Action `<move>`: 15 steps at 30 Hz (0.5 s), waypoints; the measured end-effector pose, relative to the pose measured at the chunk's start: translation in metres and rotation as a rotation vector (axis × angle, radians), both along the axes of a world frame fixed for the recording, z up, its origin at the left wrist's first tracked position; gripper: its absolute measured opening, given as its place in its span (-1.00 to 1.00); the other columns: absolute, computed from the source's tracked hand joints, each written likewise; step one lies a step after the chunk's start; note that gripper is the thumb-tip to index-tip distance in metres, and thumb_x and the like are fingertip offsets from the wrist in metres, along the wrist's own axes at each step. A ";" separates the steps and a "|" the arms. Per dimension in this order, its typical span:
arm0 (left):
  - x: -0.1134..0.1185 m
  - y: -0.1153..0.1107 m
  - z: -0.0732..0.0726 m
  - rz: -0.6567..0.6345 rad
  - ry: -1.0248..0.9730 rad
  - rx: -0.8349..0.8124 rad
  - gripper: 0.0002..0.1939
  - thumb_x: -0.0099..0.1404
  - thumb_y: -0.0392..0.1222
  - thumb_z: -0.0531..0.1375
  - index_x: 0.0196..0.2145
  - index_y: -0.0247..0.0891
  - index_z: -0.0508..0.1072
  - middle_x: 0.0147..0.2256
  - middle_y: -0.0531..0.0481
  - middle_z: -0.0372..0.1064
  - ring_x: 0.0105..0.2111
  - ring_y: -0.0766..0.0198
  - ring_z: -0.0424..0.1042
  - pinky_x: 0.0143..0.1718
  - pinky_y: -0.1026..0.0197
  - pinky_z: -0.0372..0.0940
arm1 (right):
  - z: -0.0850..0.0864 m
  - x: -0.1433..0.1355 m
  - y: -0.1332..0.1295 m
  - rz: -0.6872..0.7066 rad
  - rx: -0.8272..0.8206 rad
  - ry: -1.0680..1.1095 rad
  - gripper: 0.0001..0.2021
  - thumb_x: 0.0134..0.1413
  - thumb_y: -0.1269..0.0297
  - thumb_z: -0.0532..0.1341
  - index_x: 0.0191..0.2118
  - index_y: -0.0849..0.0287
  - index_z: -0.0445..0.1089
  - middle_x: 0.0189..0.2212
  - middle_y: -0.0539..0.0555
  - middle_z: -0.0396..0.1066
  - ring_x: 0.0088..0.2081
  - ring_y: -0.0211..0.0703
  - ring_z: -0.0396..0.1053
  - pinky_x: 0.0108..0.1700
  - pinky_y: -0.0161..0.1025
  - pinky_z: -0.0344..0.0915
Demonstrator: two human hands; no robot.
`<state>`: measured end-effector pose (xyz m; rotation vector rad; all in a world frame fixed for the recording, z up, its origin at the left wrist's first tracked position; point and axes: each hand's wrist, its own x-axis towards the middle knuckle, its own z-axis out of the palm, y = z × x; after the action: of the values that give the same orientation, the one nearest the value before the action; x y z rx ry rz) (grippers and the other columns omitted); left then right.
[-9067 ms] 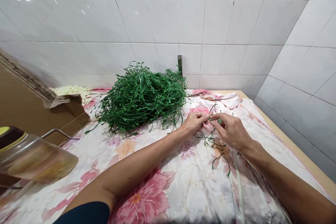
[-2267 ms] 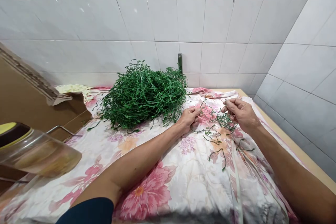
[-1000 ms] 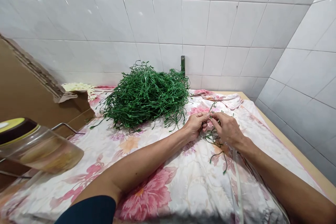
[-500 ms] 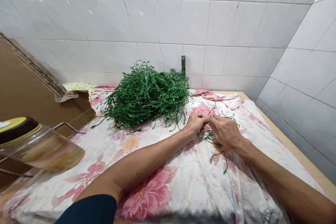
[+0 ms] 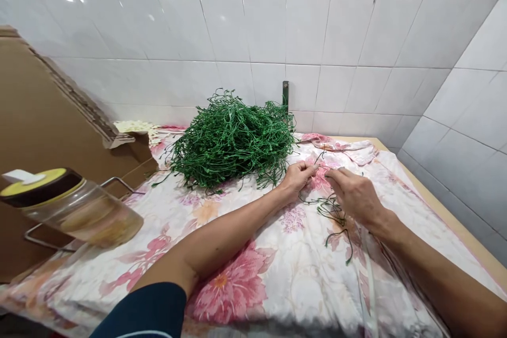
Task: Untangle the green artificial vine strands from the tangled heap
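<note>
My left hand (image 5: 298,178) is closed in a pinch on a thin green stem (image 5: 321,156), whose tip sticks up past the fingertips. Just to its right, my right hand (image 5: 355,193) has thumb and fingers pressed together; whatever they hold, if anything, is too small to make out. A small gap separates the two hands. Under them, several loose green strands (image 5: 330,208) with knobby ends lie on the flowered cloth (image 5: 307,285). A large tangled heap of similar green stems (image 5: 237,142) rests beyond my left hand, against the tiled wall.
On the left stands a cardboard box (image 5: 43,111) with a torn edge. A clear jar with a yellow and brown lid (image 5: 99,216) tilts in front of it, beside a metal wire frame (image 5: 119,182). Pale yellow pieces (image 5: 138,129) lie behind. White tiled walls (image 5: 261,26) close off the back and right.
My hands were together at the fingertips and have parted slightly, the right moving away to the right. The whole view has shifted a little to the left.
</note>
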<state>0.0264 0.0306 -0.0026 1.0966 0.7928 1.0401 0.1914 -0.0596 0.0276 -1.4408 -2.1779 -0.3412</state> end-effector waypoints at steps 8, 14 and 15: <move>-0.004 -0.007 0.010 -0.262 -0.045 -0.026 -0.55 0.04 0.02 0.45 -0.42 -0.24 0.28 -0.55 0.21 0.06 -0.68 0.53 -0.04 -0.71 0.38 -0.20 | 0.007 0.037 0.015 -0.043 -0.045 0.483 -0.82 0.22 0.24 0.20 -0.19 0.12 0.54 -0.39 0.01 0.58 -0.51 -0.22 0.39 -0.33 -0.25 0.33; -0.002 -0.008 0.005 -0.213 0.010 0.018 -0.52 0.04 0.10 0.45 -0.48 -0.25 0.27 -0.59 0.20 0.07 -0.67 0.51 0.01 -0.69 0.37 -0.11 | 0.015 0.053 0.015 -0.180 -0.081 0.334 -0.81 0.14 0.27 0.23 -0.17 0.13 0.55 -0.26 0.08 0.59 -0.46 -0.16 0.41 -0.24 -0.15 0.35; -0.002 -0.008 0.004 -0.200 0.022 0.009 -0.51 0.03 0.11 0.45 -0.49 -0.24 0.26 -0.61 0.20 0.07 -0.68 0.51 0.02 -0.69 0.37 -0.10 | 0.017 0.053 0.013 -0.212 -0.054 0.295 -0.78 0.14 0.26 0.23 -0.13 0.15 0.54 -0.21 0.13 0.58 -0.43 -0.13 0.43 -0.20 -0.12 0.36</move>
<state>0.0246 0.0230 0.0012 1.1712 0.6819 0.8651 0.2444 -0.0465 0.0444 -1.6426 -1.8187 -0.1318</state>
